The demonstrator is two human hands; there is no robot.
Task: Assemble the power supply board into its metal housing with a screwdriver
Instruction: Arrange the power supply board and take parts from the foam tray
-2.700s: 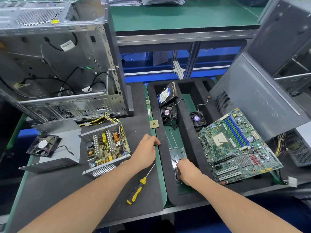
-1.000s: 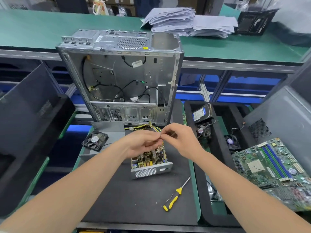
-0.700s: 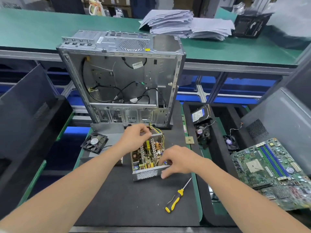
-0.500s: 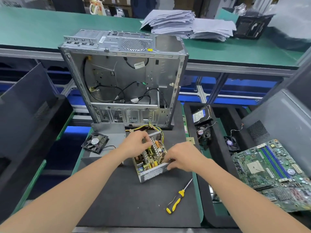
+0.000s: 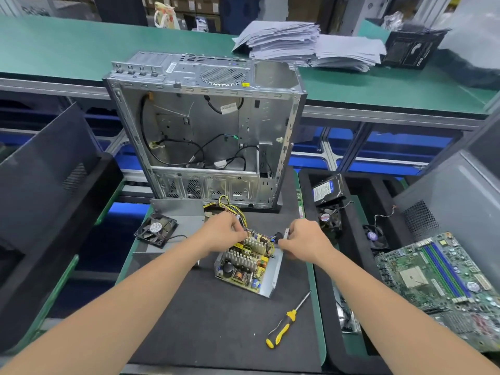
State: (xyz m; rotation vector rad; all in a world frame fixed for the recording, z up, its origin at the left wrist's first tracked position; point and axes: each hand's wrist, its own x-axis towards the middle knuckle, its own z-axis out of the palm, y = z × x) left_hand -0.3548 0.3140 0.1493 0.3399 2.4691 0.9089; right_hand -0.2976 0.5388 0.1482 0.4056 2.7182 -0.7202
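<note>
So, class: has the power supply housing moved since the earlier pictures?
Yes. The housing has turned counter-clockwise on the mat: the wall that faced the camera now faces right, and its near corner lies closer to the unmoved screwdriver.

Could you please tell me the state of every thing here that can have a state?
Metal housing: open on top, on the mat.
Power supply board: sits in the housing, uncovered.
Screwdriver: lies on the mat, unheld.
Left hand: holds the board's wires.
Right hand: pinches the housing's far wall.
Computer case: upright, side open.
Fan: loose, lies flat left of the housing.
Motherboard: outside the case, at right.
</note>
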